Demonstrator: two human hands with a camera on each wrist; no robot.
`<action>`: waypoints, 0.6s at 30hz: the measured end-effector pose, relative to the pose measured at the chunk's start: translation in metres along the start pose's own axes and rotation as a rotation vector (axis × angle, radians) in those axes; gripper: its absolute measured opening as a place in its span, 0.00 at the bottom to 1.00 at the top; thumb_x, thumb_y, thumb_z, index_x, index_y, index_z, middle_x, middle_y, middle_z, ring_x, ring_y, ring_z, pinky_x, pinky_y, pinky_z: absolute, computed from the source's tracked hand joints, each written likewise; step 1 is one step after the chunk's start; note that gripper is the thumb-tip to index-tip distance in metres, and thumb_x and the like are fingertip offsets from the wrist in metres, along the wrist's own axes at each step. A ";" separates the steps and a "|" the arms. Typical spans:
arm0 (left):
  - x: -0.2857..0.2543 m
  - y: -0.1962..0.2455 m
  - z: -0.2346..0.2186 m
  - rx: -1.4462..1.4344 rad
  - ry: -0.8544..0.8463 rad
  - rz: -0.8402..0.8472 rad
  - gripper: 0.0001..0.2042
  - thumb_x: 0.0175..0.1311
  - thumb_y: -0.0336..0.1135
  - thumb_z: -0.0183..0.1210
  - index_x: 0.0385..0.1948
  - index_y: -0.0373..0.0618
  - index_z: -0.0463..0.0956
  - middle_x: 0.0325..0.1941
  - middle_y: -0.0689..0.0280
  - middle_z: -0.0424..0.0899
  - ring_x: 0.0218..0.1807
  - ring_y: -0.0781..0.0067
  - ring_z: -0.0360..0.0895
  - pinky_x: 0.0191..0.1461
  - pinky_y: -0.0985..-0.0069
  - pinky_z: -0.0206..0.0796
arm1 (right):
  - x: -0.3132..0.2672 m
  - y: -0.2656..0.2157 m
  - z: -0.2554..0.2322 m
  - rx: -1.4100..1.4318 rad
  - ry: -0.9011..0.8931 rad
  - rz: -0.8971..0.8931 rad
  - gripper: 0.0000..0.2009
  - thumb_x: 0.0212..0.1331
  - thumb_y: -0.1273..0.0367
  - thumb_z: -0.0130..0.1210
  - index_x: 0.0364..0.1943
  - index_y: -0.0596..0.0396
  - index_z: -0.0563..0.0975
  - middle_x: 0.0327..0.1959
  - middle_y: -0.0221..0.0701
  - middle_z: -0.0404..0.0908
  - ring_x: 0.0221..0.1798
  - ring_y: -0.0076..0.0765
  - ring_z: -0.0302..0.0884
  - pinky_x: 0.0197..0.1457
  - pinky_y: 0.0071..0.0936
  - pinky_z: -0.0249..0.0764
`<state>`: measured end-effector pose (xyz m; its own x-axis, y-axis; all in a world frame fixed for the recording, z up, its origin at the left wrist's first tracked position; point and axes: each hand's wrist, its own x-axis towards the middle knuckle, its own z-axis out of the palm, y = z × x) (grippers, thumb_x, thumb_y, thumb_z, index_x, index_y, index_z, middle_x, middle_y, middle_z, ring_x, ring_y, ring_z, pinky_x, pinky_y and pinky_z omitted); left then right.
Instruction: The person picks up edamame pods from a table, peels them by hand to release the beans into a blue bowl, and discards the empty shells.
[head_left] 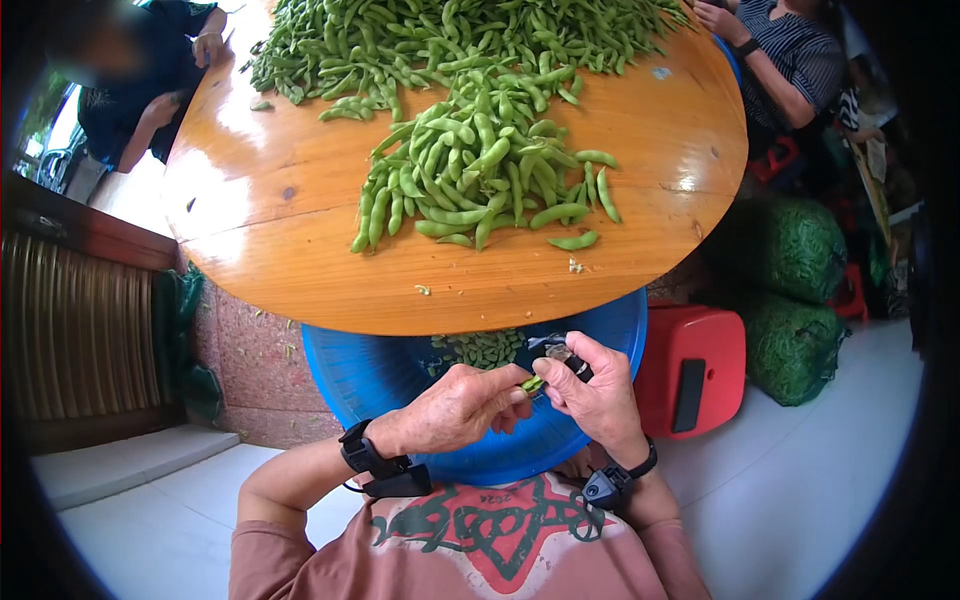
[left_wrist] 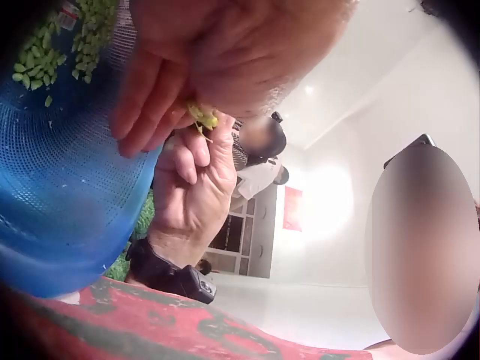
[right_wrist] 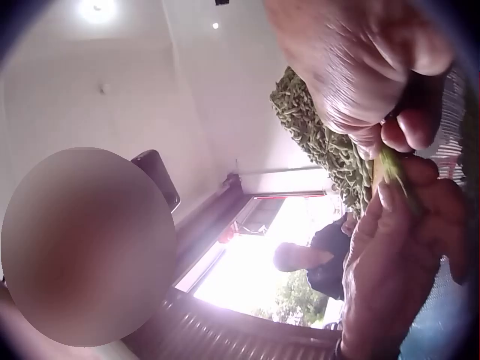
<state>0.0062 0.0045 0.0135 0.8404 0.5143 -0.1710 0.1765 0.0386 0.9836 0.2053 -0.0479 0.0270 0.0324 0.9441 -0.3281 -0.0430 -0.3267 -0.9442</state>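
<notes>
Both hands meet over a blue basin (head_left: 385, 385) in the head view. The left hand (head_left: 455, 408) pinches a green pod (head_left: 532, 384) between thumb and fingers. At the pod's other end, the right hand (head_left: 600, 388) has its thumb against it, fingers curled, with a black band round one finger. The right wrist view shows the pod (right_wrist: 391, 169) between the left hand (right_wrist: 394, 262) and the right hand (right_wrist: 360, 67). Shelled beans (head_left: 482, 348) lie in the basin. A small dark object (head_left: 548, 343) shows by the right fingers; what it is, I cannot tell.
A wooden table (head_left: 300, 260) bears a large heap of pods (head_left: 460, 150). A red stool (head_left: 722, 365) and green net sacks (head_left: 795, 335) stand at the right. One person (head_left: 140, 90) is at the far left of the table, another (head_left: 800, 60) at the far right.
</notes>
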 end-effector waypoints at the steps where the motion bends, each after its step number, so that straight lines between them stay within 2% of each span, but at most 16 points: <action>1: -0.002 0.003 -0.001 0.004 0.031 -0.017 0.09 0.79 0.30 0.44 0.46 0.36 0.73 0.32 0.58 0.86 0.33 0.66 0.87 0.38 0.70 0.80 | -0.001 0.001 0.002 -0.003 -0.005 0.002 0.09 0.67 0.67 0.63 0.34 0.58 0.78 0.19 0.20 0.73 0.22 0.12 0.68 0.24 0.16 0.65; 4: -0.003 0.003 -0.003 0.019 0.078 -0.040 0.10 0.79 0.31 0.44 0.44 0.36 0.74 0.31 0.60 0.85 0.31 0.69 0.86 0.36 0.72 0.79 | -0.003 0.003 0.006 0.108 0.008 0.004 0.08 0.66 0.68 0.63 0.36 0.59 0.78 0.19 0.21 0.74 0.23 0.14 0.71 0.25 0.17 0.68; 6: -0.002 0.005 -0.005 0.033 0.095 -0.041 0.11 0.80 0.33 0.44 0.43 0.37 0.74 0.29 0.61 0.85 0.29 0.71 0.85 0.34 0.73 0.78 | -0.003 0.005 0.004 0.141 -0.053 -0.093 0.07 0.67 0.70 0.62 0.39 0.60 0.78 0.21 0.23 0.75 0.24 0.17 0.73 0.26 0.18 0.71; 8: -0.001 0.010 -0.010 -0.071 0.067 -0.136 0.13 0.81 0.37 0.44 0.41 0.39 0.74 0.25 0.65 0.83 0.26 0.78 0.80 0.31 0.76 0.73 | -0.005 0.003 0.005 0.135 -0.041 -0.129 0.07 0.67 0.71 0.61 0.40 0.60 0.78 0.23 0.24 0.76 0.24 0.17 0.74 0.27 0.19 0.73; 9: 0.000 0.008 -0.008 -0.070 0.067 -0.133 0.13 0.81 0.37 0.44 0.41 0.39 0.74 0.25 0.65 0.83 0.26 0.78 0.80 0.31 0.76 0.73 | -0.005 0.002 0.005 0.130 -0.029 -0.164 0.07 0.67 0.71 0.61 0.42 0.61 0.79 0.24 0.25 0.77 0.25 0.18 0.75 0.28 0.19 0.74; 11: 0.001 0.001 -0.003 -0.246 0.045 -0.151 0.14 0.80 0.40 0.45 0.40 0.40 0.75 0.23 0.69 0.78 0.21 0.81 0.73 0.27 0.77 0.68 | -0.005 0.005 0.001 0.124 -0.034 -0.152 0.07 0.67 0.72 0.61 0.43 0.61 0.79 0.26 0.26 0.78 0.25 0.18 0.75 0.28 0.20 0.75; 14: 0.002 0.011 -0.004 -0.315 0.076 -0.209 0.14 0.80 0.41 0.47 0.42 0.41 0.77 0.22 0.72 0.75 0.22 0.84 0.71 0.27 0.79 0.66 | -0.004 0.009 -0.001 0.064 -0.011 -0.151 0.08 0.66 0.73 0.62 0.45 0.62 0.79 0.27 0.26 0.79 0.26 0.18 0.76 0.28 0.20 0.75; 16: 0.003 0.001 -0.004 -0.245 0.086 -0.196 0.14 0.79 0.42 0.49 0.42 0.42 0.79 0.22 0.72 0.75 0.22 0.84 0.70 0.27 0.79 0.66 | -0.003 0.008 -0.001 0.009 0.017 -0.163 0.09 0.65 0.73 0.62 0.46 0.62 0.79 0.26 0.26 0.79 0.26 0.18 0.76 0.27 0.19 0.75; 18: 0.003 -0.002 -0.004 -0.174 0.090 -0.184 0.14 0.79 0.42 0.50 0.43 0.42 0.80 0.22 0.72 0.75 0.22 0.84 0.70 0.26 0.79 0.65 | -0.003 0.002 -0.003 -0.019 0.005 -0.088 0.09 0.64 0.74 0.62 0.45 0.61 0.79 0.26 0.26 0.79 0.25 0.17 0.77 0.26 0.18 0.74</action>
<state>0.0065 0.0090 0.0115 0.7519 0.5591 -0.3495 0.2247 0.2812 0.9330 0.2080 -0.0516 0.0258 0.0406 0.9690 -0.2436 -0.0209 -0.2429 -0.9698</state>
